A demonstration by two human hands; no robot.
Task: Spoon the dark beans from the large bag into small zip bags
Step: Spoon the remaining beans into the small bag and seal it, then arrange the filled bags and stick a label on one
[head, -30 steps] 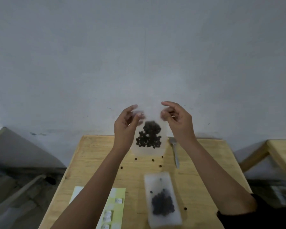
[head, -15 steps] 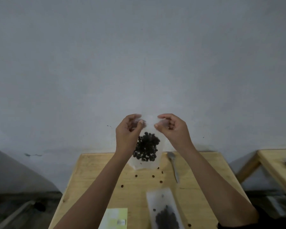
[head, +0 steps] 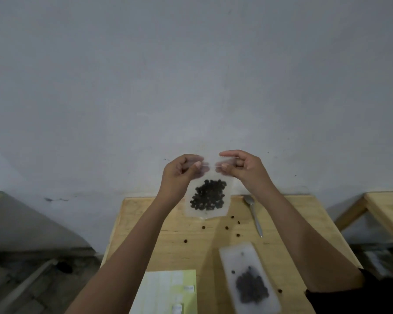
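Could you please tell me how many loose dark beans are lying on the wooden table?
7: six scattered below the held clear zip bag, around, and one right of the flat frosted bag. Arms may hide others.

both hands [head: 179,175] pinching small zip bag [head: 208,198] aloft

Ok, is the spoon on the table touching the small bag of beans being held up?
Apart. The head view shows the spoon lying flat on the table, with bare wood between it and the small bag.
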